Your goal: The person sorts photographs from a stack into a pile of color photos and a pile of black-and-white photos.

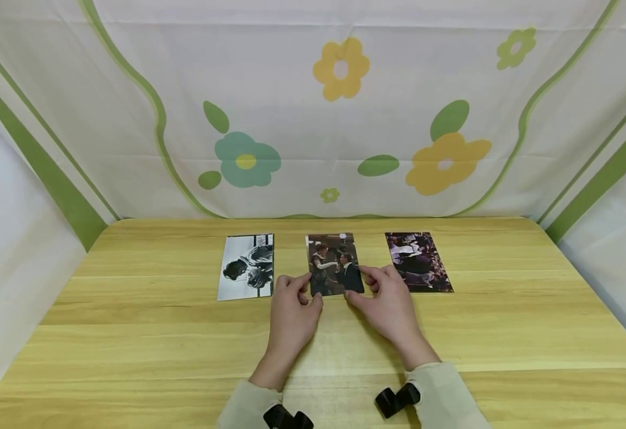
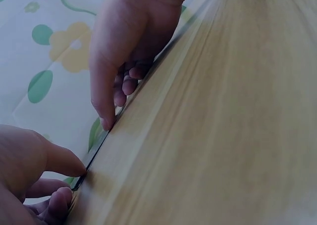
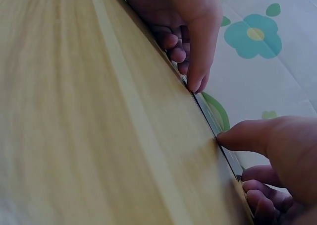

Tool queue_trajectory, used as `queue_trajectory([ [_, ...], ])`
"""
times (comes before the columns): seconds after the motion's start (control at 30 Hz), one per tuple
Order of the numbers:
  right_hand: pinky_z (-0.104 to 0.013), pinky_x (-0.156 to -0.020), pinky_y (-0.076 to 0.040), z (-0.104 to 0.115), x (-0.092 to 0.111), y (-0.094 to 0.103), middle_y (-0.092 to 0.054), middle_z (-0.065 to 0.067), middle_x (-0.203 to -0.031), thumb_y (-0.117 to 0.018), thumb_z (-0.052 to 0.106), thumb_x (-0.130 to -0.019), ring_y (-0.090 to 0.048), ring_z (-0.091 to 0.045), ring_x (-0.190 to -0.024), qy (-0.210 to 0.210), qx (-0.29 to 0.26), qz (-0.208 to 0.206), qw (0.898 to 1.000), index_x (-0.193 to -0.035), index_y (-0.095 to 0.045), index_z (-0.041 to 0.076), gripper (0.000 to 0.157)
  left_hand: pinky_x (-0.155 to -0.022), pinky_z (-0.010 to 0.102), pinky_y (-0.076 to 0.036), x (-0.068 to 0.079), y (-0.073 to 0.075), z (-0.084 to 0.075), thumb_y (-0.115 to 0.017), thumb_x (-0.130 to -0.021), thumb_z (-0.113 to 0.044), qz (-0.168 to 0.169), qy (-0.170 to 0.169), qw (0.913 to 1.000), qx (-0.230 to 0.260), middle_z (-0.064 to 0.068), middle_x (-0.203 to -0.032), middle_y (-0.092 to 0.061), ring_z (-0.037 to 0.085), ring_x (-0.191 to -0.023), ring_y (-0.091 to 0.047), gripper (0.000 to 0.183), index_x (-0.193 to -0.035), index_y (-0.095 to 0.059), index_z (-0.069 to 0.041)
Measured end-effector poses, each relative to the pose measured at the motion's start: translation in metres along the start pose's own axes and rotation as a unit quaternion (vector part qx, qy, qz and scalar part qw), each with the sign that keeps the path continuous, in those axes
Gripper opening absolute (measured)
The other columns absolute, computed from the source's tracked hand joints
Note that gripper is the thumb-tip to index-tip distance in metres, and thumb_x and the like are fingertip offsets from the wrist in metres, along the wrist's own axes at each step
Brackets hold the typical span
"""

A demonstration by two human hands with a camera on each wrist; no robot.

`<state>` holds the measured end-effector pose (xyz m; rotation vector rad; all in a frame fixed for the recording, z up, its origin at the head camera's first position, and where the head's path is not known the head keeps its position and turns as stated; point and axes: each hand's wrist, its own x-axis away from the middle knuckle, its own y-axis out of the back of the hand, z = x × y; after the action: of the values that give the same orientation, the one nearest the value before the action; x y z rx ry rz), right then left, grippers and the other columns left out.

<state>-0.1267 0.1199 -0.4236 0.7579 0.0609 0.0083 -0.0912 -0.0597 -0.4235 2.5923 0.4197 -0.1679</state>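
Note:
Three picture cards lie in a row at the far side of the wooden table. Both hands hold the middle card, which shows two people in a dark scene. My left hand grips its near left corner, index finger at the side edge and thumb at the near edge. My right hand does the same at the near right corner. In the left wrist view the card's thin edge runs between the two thumbs, flat along the tabletop. The other fingers are curled under the palms.
To the left lies a black-and-white card, its picture sideways. On the right is a dark purple card, partly behind the right hand's fingers. A white cloth with printed flowers hangs along the table's back edge.

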Motion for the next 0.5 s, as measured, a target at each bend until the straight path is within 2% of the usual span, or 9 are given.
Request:
queue_trajectory([
  [0.27,-0.037,-0.088,-0.046,0.0014,0.0008,-0.0005,-0.061,-0.008,-0.115,-0.087,0.030,-0.089,-0.058,-0.023,-0.102,-0.011,-0.015,0.004,1.000,-0.141,-0.071,0.014,0.057,-0.069,0.021,-0.049,-0.0016,0.0003,0.0012,-0.078,-0.085,0.004,-0.007,0.020,0.9994,0.028,0.014,-0.097,-0.060,0.010,-0.074,-0.054,0.041,-0.126,-0.075,0.007],
  [0.5,-0.039,-0.090,-0.046,0.0024,0.0028,-0.0004,-0.063,-0.009,-0.116,-0.087,0.029,-0.089,-0.058,-0.024,-0.103,-0.007,-0.018,0.001,1.000,-0.140,-0.071,0.013,0.056,-0.069,0.020,-0.051,-0.0003,0.0012,0.0010,-0.080,-0.086,0.004,-0.012,0.019,0.9984,0.052,0.015,-0.105,-0.067,0.010,-0.076,-0.058,0.042,-0.128,-0.076,0.002],
])
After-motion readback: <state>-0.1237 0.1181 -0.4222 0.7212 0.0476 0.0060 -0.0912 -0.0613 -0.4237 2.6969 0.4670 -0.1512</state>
